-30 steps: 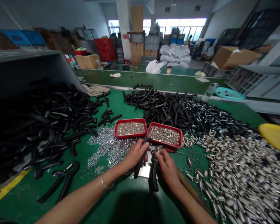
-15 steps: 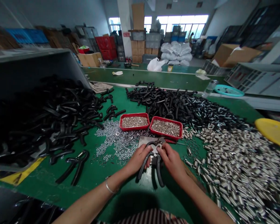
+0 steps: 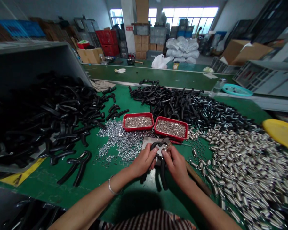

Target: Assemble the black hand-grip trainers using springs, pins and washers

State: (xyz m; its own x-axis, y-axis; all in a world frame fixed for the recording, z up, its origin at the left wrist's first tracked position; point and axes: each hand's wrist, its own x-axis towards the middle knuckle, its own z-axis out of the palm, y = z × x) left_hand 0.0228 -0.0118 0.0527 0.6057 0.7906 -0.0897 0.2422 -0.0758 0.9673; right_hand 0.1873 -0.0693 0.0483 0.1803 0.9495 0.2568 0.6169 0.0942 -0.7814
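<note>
A black-handled pair of pruning shears [image 3: 163,175] is held over a small metal plate [image 3: 147,141], its handles pointing towards me. My left hand [image 3: 145,161] is closed round its left side, thumb on top. My right hand [image 3: 176,161] is closed at its right side, thumb and fingers pinching a small silvery coil spring [image 3: 165,148] near the jaws. The fingertips partly hide the joint. A hammer-like wooden handle [image 3: 198,180] lies beside my right forearm. Behind the plate are two red trays, one with tiny rings [image 3: 138,129] and one with small metal pins [image 3: 171,138].
Loose nuts and washers [image 3: 123,143] spread on the left. Black tool halves fill a grey crate [image 3: 69,60] and form a pile [image 3: 168,102]. Silvery springs [image 3: 240,169] heap up on the right. Another pair of shears [image 3: 76,167] lies left. A yellow lid [image 3: 282,134] sits far right.
The shears have tilted, and their left handle is now mostly hidden by my left hand, which has closed further over it. My right hand stays pinched near the spring.
</note>
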